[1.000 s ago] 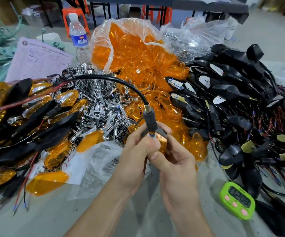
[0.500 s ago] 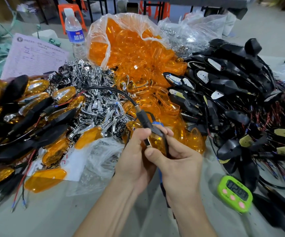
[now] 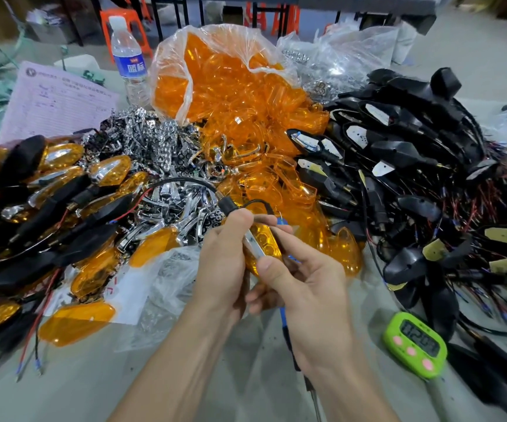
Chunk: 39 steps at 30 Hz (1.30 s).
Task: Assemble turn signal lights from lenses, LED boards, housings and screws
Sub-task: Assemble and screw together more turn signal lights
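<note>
Grey tabletop (image 3: 93,385), workshop setting, heaped with parts:

- Clear plastic bag of loose orange lenses (image 3: 230,86), spilling towards the middle
- Pile of chrome reflector inserts (image 3: 160,153), left of centre
- Tangle of black plastic housings with red and blue wires (image 3: 413,132), right side
- Row of finished amber-and-black lights (image 3: 48,190), far left
- Green digital timer (image 3: 415,345), near right

Item in hand: one amber-lensed turn signal light with chrome strip (image 3: 265,242), held above the tabletop in front of the lens pile, its black cable (image 3: 182,182) looping left.

- Left hand (image 3: 224,263): thumb and fingers pinch the stalk end.
- Right hand (image 3: 307,287): thumb presses on the lower tip of the lens, and the forefinger lies along the far edge. The other fingers curl round a blue-handled tool (image 3: 283,315), probably a screwdriver.

Handling, as judged: light, rigid plastic. The lens is glossy and likely slippery, and prone to scratching or cracking if squeezed. It is best gripped by the black housing and stalk, never lifted by the thin cable.

Change from a second ago: the stalk pointed upward then, with the cable arching high. Now the light is tipped over with its lens face and chrome strip showing, and the cable loop hangs low. The blue tool, unseen then, now shows under the right hand
</note>
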Each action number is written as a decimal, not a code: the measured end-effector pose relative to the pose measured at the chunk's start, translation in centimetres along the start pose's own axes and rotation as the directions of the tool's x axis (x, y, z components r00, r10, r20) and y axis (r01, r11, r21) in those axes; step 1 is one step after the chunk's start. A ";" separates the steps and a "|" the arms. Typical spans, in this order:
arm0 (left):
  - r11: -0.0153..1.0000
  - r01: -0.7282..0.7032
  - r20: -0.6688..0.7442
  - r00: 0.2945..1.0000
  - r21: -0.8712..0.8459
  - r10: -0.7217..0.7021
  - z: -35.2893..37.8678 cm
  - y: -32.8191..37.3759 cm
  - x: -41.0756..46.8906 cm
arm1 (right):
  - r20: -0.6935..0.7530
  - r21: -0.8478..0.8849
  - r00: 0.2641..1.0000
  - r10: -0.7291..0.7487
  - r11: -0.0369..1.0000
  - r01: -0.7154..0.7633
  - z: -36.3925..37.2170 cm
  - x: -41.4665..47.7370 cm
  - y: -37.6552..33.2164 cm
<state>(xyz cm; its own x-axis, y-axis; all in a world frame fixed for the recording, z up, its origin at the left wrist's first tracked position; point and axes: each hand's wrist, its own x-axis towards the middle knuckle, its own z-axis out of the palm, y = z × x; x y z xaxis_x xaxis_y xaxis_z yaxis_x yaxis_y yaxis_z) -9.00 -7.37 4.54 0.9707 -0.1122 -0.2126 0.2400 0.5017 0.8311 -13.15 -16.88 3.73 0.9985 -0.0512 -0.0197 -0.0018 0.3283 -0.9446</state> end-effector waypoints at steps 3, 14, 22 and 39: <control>0.999 0.051 -0.043 0.998 0.015 -0.051 0.1 0.4 0.2 | -0.013 0.004 0.999 0.043 0.999 -0.043 -0.1 0.2 -0.2; 0.028 -0.481 0.414 0.781 0.877 0.467 -2.7 1.5 -1.3 | -0.104 -0.155 0.978 0.182 0.968 -0.196 -2.7 3.1 -3.4; 0.023 -0.655 0.646 0.750 0.755 0.139 -1.6 5.1 -0.7 | 0.049 -0.447 0.981 0.188 0.882 -0.147 -4.2 3.6 -6.6; 0.450 -0.571 0.430 0.818 0.687 0.382 -2.8 3.3 -3.6 | 0.194 -0.018 0.960 -0.202 0.978 0.209 -1.6 2.4 -5.4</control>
<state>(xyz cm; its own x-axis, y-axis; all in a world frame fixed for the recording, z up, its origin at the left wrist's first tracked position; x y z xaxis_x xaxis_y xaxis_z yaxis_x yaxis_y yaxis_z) -11.73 -2.88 6.58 0.8914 -0.2693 0.3646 -0.4373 -0.2993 0.8481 -10.83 -20.27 8.23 0.9696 0.0670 0.2354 0.2064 0.2929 -0.9336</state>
